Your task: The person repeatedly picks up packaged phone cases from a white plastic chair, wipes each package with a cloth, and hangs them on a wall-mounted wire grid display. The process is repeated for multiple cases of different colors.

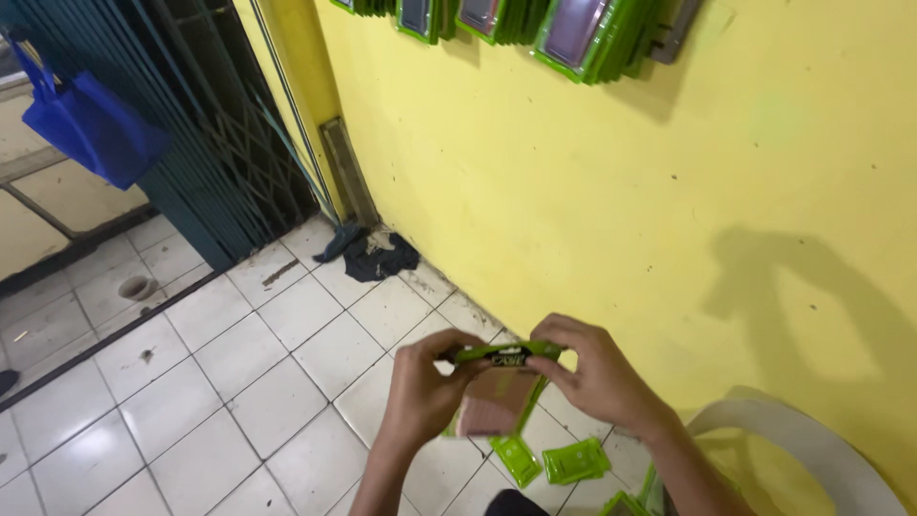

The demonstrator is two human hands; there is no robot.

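Observation:
Both hands hold one flat green packet (499,387) with a clear brownish front, in front of a yellow wall (592,191). My left hand (425,387) grips its left top edge, and my right hand (597,375) grips its right top edge. The packet hangs down between them. On the white tiled floor (239,382) just below lie several more green packets (559,461).
Rows of green packets (583,33) hang high on the wall. A dark rag (373,253) lies at the wall's foot beside a folding metal gate (191,124). A blue bag (86,119) hangs at far left. A white plastic chair (802,449) stands at lower right.

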